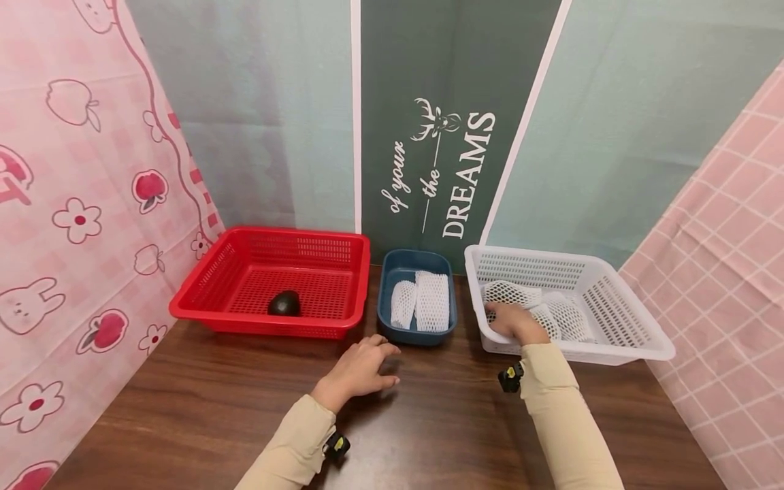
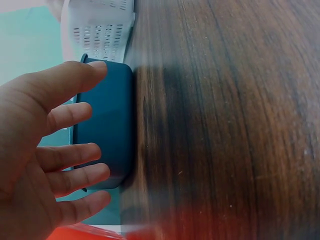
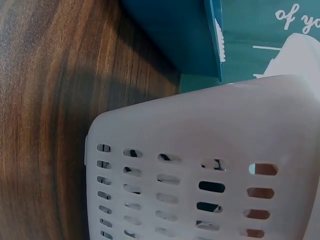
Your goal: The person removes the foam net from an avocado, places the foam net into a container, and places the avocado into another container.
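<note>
My left hand [image 1: 365, 367] hovers over the table in front of the small blue bin [image 1: 418, 337], fingers spread and relaxed, holding nothing. In the left wrist view its fingers overlap the side of the bin. Two white foam net sleeves [image 1: 432, 303] lie inside that bin. My right hand [image 1: 517, 322] reaches down into the white basket [image 1: 618, 352] at its near left corner, among several net-covered pieces [image 1: 566, 316]. Its fingertips are hidden low in the basket, so I cannot tell whether they grip anything. The basket's wall blocks the right wrist view.
A red basket [image 1: 269, 324] stands at the left with a dark avocado [image 1: 284, 303] in it. All three containers line the back of the wooden table [image 1: 429, 435], against a green curtain [image 1: 422, 68]. Pink patterned cloth [image 1: 79, 170] hangs on the left, pink checked cloth on the right.
</note>
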Demonstrator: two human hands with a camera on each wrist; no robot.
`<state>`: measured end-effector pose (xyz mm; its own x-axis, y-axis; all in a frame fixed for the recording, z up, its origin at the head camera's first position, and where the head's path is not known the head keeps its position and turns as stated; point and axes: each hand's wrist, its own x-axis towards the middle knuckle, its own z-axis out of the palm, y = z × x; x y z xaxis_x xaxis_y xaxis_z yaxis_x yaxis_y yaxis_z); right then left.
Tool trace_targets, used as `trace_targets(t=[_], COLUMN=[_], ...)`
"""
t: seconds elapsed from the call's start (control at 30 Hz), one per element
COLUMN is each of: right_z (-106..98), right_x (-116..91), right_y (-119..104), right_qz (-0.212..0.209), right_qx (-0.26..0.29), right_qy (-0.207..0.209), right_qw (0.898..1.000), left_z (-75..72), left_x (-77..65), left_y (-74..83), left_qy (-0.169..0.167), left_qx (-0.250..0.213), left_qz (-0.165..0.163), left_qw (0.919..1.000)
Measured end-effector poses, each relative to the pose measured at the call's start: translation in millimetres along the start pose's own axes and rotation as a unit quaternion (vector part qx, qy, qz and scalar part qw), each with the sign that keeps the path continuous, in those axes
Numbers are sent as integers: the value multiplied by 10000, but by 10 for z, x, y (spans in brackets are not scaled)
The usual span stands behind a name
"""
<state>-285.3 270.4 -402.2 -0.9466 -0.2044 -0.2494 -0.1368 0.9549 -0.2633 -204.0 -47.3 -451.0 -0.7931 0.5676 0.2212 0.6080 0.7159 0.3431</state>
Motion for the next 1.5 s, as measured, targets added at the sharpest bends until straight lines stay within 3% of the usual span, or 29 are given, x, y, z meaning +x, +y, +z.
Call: trace_targets(t=[0.17,0.47,0.7,0.93,1.5], right_z=[-9,-205,-378,-377,-382], right_x=[5,-147,-228,-235,-325], right_y=[16,-6,-41,-51,-92], right_qz=[25,-262,-460,-378,-393], right_qx=[-51,621,409,498,510], right_qy=[66,544,913,924,964], right_qw=[10000,9962,9939,9938,9933], left_z=[-9,-156,-304,-303,-301], left_x=[4,14,47,42,26], left_y=[-4,35,74,83,62], left_qy=[4,276,409,266,320], left_qx=[10,166,254,180,178], left_qz=[-5,253,241,149,140], left_qw=[10000,9992,9985,9994,9992])
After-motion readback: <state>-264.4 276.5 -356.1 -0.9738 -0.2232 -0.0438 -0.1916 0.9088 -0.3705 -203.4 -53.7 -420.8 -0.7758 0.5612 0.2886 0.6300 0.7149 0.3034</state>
